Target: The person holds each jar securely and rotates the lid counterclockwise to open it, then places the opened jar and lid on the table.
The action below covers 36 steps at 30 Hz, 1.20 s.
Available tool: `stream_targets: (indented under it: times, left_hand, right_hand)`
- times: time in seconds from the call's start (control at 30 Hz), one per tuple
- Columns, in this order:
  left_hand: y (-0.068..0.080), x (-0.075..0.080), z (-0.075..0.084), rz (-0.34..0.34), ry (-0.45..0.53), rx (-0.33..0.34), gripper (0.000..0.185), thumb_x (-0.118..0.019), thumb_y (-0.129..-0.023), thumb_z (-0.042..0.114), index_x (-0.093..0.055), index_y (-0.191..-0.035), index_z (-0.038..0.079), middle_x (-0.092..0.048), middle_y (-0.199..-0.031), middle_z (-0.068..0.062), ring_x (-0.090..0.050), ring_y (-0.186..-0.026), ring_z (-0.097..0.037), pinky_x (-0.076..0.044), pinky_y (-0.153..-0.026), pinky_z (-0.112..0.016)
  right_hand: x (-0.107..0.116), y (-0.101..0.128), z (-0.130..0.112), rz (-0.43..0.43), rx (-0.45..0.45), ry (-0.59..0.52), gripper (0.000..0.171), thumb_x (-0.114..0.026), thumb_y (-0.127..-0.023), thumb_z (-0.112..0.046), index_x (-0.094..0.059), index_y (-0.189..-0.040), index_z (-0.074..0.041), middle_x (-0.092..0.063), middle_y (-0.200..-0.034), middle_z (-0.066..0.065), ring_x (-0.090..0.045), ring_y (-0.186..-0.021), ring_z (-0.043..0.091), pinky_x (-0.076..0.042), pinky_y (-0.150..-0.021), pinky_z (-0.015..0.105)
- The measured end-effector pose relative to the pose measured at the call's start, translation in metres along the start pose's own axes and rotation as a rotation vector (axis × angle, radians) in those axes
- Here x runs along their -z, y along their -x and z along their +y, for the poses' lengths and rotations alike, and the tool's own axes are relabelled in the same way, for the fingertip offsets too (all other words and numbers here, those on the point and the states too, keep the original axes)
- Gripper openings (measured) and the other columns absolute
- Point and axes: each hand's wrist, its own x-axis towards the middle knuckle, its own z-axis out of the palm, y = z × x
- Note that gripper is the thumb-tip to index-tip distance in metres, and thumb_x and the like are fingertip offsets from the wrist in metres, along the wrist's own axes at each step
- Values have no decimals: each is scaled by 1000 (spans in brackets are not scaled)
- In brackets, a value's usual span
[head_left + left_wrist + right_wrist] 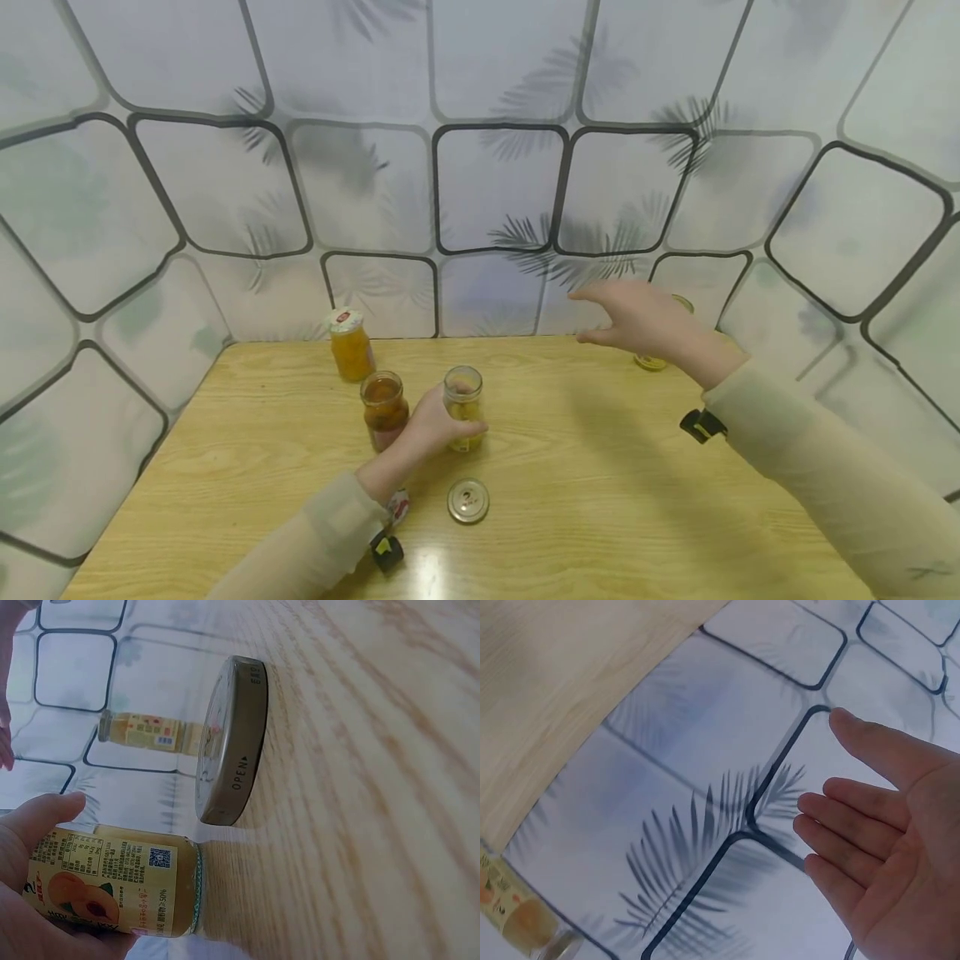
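Note:
My left hand (429, 427) grips an upright glass jar (464, 408) that has no lid on its mouth. In the left wrist view, thumb and fingers wrap this jar's yellow label (112, 881) with a peach picture, its base close over the tabletop. A metal lid (468, 501) marked OPEN lies flat on the table nearer to me. My right hand (648, 321) is raised at the back right, holding nothing, its thumb spread from loosely bent fingers. Behind it, partly hidden, stands another jar (650, 363) with a yellow label (154, 732).
Left of the gripped jar stands an open jar (385, 408) with dark amber contents. Farther back is an orange-filled jar (351, 348) with a white patterned lid. Another patterned lid (399, 506) lies partly under my left sleeve. A patterned curtain (498, 192) borders the wooden table (247, 467).

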Motion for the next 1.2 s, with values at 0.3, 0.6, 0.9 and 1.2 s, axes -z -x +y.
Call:
stream_targets:
  times: [0.3,0.6,0.9,1.2]
  left_hand:
    - [0,1,1,3,3,-9,57,-93,-77,6,-66,-126,-3,-72,-127,-22,-65,-124,-41,-51,-112,-57]
    - [0,1,0,4,11,-5,57,-93,-77,6,-66,-127,-3,-72,-128,-22,-65,-125,-40,-50,-112,-57]
    - [-1,0,0,-3,7,9,57,-93,-78,8,-66,-128,-2,-71,-129,-21,-65,-125,-40,-50,-112,-57]
    - [0,1,2,-4,15,37,57,-92,-80,8,-66,-129,-1,-71,-131,-20,-64,-128,-39,-49,-114,-56]
  right_hand:
    - [6,0,37,-17,-68,-6,59,-78,-98,-24,-59,-146,3,-62,-147,27,-59,-133,49,-48,-112,64]
    - [20,8,80,-29,-280,-27,66,-73,-101,-34,-51,-155,-3,-52,-155,30,-53,-136,56,-47,-107,72]
    - [9,21,129,-12,-381,-102,80,-72,-100,-42,-41,-158,5,-42,-160,36,-40,-143,60,-36,-114,76]
    - [-14,30,160,-46,-459,-190,102,-70,-98,-59,-26,-163,7,-31,-163,40,-36,-142,63,-33,-112,80]
